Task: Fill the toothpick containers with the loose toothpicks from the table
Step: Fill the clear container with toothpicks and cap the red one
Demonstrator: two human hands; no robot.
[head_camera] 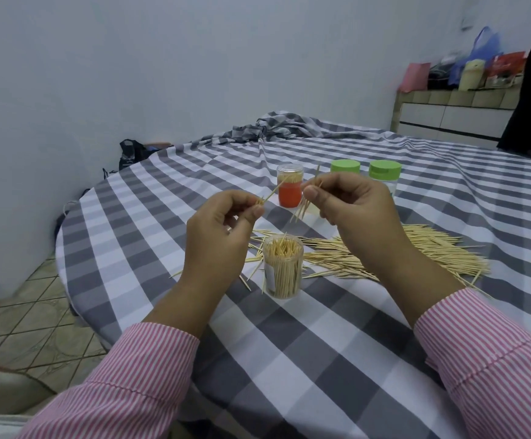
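So progress check: I'd call it roughly halfway, maybe a bit more. The open jar [283, 269], right below and between the two hands, looks packed nearly to the rim with sticks standing upright, so that one's almost done. Behind the hands the orange jar [289, 185] also has toothpicks in it and seems capped with a clear lid, and two green-lid jars [365, 172] sit just past the right hand; can't tell how full those are.

What's left: a big pile [384, 253] of loose toothpicks spreads out under and to the right of the right hand, plus a few strays around the foot of the open jar.

Grip-wise, the left hand [223, 229] pinches a single stick [270, 194] between thumb and fingertips, its far end angling up toward the right hand. The right hand [352, 207] has fingers curled round a small bunch [305, 204], tips poking out above and below the thumb. Both hands hover above the table [289, 359], not touching the jar
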